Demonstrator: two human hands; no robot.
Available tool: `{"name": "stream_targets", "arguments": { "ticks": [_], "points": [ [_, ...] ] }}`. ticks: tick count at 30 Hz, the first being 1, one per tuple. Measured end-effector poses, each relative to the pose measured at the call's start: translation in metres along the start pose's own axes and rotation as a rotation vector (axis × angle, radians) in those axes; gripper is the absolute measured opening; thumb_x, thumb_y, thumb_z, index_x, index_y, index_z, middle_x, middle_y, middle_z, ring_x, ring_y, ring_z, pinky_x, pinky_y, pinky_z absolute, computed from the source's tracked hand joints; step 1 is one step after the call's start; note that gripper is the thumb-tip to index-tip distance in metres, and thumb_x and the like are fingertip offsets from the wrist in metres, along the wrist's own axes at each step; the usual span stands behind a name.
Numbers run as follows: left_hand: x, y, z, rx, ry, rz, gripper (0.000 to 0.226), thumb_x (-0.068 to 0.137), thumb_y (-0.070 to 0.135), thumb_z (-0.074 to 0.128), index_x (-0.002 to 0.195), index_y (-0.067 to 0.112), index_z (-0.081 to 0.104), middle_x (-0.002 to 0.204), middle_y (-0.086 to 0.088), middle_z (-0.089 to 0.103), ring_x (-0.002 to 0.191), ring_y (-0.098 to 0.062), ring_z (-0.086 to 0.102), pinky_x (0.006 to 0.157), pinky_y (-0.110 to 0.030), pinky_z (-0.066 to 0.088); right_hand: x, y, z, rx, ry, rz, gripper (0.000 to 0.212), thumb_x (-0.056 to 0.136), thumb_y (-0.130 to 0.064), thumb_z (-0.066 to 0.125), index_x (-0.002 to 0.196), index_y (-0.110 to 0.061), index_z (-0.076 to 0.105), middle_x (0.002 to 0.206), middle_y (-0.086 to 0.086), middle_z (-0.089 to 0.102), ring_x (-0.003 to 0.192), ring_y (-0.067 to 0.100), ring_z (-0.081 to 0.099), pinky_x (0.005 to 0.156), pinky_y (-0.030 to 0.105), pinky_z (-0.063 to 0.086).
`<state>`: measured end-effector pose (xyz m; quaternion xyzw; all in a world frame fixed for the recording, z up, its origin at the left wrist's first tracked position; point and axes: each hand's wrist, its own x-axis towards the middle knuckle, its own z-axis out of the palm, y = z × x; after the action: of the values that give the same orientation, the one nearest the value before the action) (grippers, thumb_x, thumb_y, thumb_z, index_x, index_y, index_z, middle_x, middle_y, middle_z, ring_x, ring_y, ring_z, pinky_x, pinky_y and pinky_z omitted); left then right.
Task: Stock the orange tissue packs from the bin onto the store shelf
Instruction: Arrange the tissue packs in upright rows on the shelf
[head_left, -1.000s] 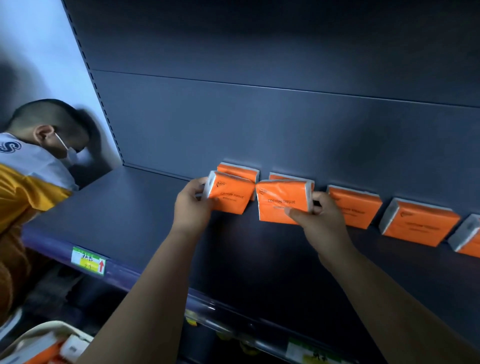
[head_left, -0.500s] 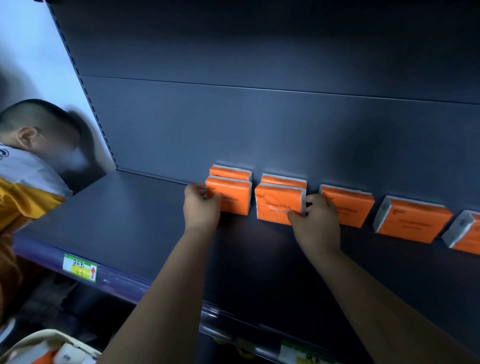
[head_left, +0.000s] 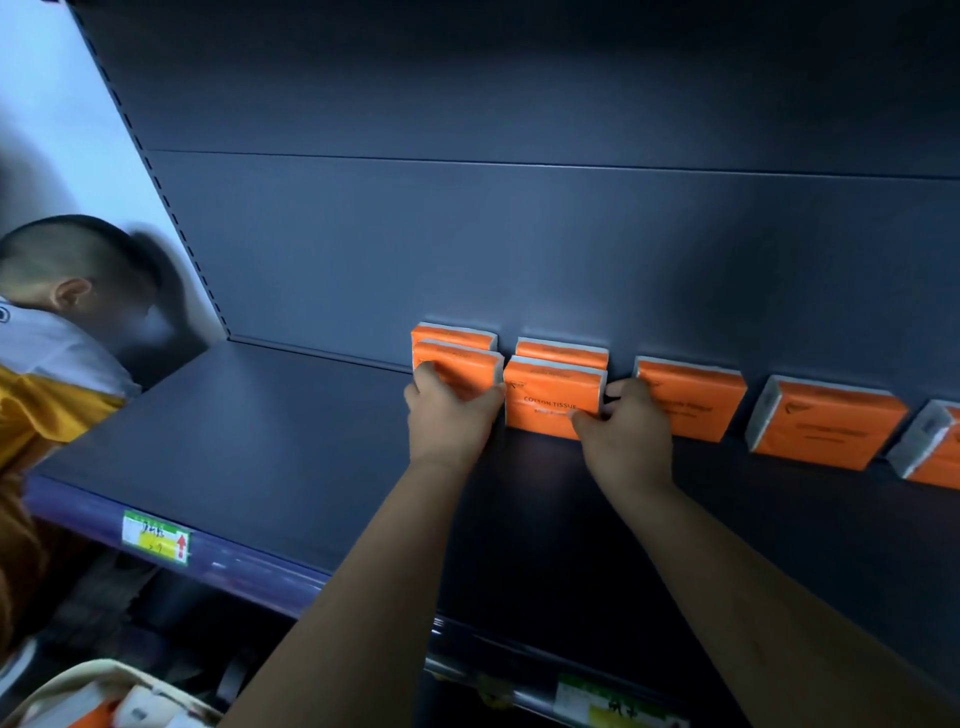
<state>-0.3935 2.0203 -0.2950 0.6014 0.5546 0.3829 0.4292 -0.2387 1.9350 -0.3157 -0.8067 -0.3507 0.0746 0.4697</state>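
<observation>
A row of tissue packs stood on the shelf (head_left: 270, 431) along its back panel (head_left: 467, 249). At the left end, one pack (head_left: 462, 366) stood in front of another (head_left: 454, 335); just to the right, a second front pack (head_left: 553, 397) stood before a rear one (head_left: 563, 351). Further right came three single packs (head_left: 696, 397) (head_left: 831, 423) (head_left: 935, 449). The left hand (head_left: 449, 418) rested on the leftmost front pack, the right hand (head_left: 626, 439) on the second. A price label (head_left: 156, 538) sat on the shelf's front edge at the left, and a bin (head_left: 67, 680) lay below.

Dark blue-grey metal shelf (head_left: 270, 441): orange rectangular tissue packs (head_left: 826, 423) stand upright in row along back panel; two front packs (head_left: 550, 400) before leftmost ones.
</observation>
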Motion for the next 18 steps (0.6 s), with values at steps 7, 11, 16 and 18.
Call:
{"name": "stream_targets", "arguments": {
  "ticks": [7,11,16,18],
  "points": [
    [0.01,-0.004,0.005,0.027,0.049,-0.022,0.087,0.084,0.06,0.076,0.147,0.016,0.035,0.147,-0.007,0.042,0.135,-0.032,0.048,0.109,-0.053,0.045,0.001,-0.002,0.006,-0.005,0.002,0.02,0.037,0.086,-0.022,0.081,0.115,-0.009,0.061,0.104,0.007,0.071,0.097,0.027,0.067,0.077,0.029,0.043],
    [0.015,-0.006,0.003,0.062,0.096,-0.033,0.082,0.084,0.057,0.076,0.142,0.013,0.039,0.144,-0.01,0.043,0.131,-0.038,0.049,0.107,-0.057,0.046,0.003,-0.001,0.007,-0.002,-0.011,0.03,0.035,0.086,-0.021,0.081,0.113,-0.009,0.061,0.106,0.008,0.071,0.099,0.028,0.067,0.078,0.03,0.044],
    [0.018,-0.006,-0.004,0.101,0.138,-0.07,0.082,0.086,0.057,0.075,0.143,0.011,0.039,0.145,-0.012,0.042,0.13,-0.04,0.051,0.104,-0.056,0.047,0.002,-0.004,0.006,0.003,-0.016,0.034,0.036,0.086,-0.02,0.081,0.114,-0.01,0.061,0.106,0.008,0.071,0.1,0.028,0.067,0.079,0.029,0.042],
    [0.017,-0.005,-0.007,0.11,0.136,-0.084,0.084,0.085,0.059,0.075,0.144,0.011,0.039,0.146,-0.011,0.042,0.132,-0.039,0.049,0.105,-0.055,0.047,-0.003,-0.006,0.005,-0.02,0.004,0.024,0.036,0.086,-0.021,0.081,0.114,-0.009,0.061,0.106,0.008,0.07,0.099,0.028,0.067,0.077,0.028,0.041]
  ]
}}
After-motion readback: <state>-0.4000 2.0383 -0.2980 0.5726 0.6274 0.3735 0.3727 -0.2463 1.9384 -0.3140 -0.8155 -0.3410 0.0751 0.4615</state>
